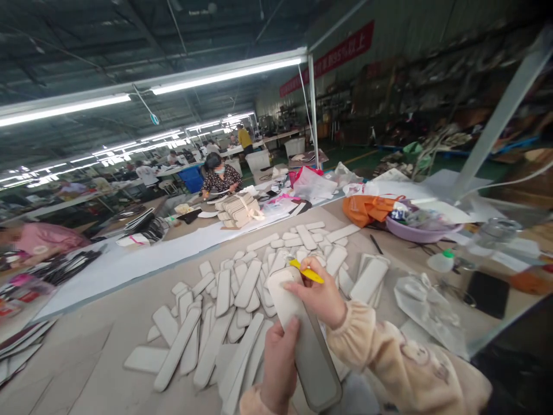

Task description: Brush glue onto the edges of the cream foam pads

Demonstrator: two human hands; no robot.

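My left hand is closed around the edge of a long, pale grey strip with rounded ends, thumb on its face. The strip tilts, its far end up and its near end toward me. At its far end my right hand is closed on a slim yellow hand tool. The right thumb presses the strip's face. Fingers hide part of the tool, so its exact kind is unclear. Beyond and left of my hands lies a loose heap of similar pale strips on the table.
On the right are a crumpled clear bag, a black flat item, a green-capped bottle, a purple basin and an orange bag. A bundled stack sits across the table near a seated co-worker.
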